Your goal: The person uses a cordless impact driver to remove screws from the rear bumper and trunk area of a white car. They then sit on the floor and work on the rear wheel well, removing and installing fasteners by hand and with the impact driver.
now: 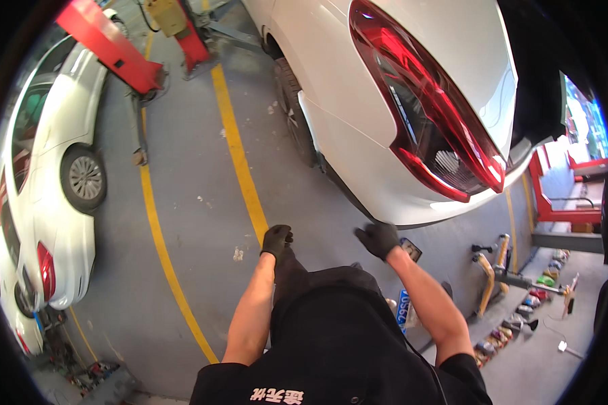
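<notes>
White car bumper (pixel 392 202) nr R fingers (pixel 367 235), L fingers (pixel 287 233) farther off.

Black T-shirt (pixel 338 331), white lettering (pixel 277 395), dark gloves (pixel 381 241)

I wear this camera on my head, the left of a side-by-side pair. It looks down and ahead over the floor (pixel 189 155), with my black shirt (pixel 331 331) close below at six o'clock. My left hand (pixel 277 241) shows toward seven, my right hand (pixel 378 240) toward four. One white car (pixel 348 121) looms near at one; another, at nine (pixel 54 162), sits farther off. A dark rim rings the wide, bent view.
</notes>
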### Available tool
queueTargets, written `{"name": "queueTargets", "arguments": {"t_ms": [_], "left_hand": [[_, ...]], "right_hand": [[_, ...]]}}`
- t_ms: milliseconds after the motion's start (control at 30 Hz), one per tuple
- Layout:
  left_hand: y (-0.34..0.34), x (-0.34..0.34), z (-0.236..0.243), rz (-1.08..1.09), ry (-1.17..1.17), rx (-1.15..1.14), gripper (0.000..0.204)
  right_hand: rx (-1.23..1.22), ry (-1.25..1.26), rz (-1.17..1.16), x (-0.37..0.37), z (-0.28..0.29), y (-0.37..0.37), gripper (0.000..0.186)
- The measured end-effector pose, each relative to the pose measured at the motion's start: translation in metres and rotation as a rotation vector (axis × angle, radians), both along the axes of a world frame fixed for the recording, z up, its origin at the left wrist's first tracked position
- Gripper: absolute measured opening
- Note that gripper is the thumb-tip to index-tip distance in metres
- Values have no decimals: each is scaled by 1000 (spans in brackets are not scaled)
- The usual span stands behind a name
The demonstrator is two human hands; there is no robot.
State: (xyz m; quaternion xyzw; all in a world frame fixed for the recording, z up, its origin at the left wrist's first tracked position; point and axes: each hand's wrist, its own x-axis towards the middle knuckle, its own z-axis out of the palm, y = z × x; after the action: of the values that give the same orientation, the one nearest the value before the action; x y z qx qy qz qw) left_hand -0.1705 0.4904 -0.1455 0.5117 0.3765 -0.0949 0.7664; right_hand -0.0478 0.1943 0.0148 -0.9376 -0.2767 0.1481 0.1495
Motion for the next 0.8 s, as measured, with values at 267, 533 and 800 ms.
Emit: {"name": "queueTargets", "arguments": {"t_ms": [267,533,800], "left_hand": [[142,-39,-42,-49,224,66,19],[227,-270,-134,141,657,-216,10],[198,-274,-85,130,879,-155,29]], "right_hand": [[-130,-66,593,116,49,162,46],[-397,-98,516,140,68,136,47],[-505,-25,503,155,75,130,46]]}}
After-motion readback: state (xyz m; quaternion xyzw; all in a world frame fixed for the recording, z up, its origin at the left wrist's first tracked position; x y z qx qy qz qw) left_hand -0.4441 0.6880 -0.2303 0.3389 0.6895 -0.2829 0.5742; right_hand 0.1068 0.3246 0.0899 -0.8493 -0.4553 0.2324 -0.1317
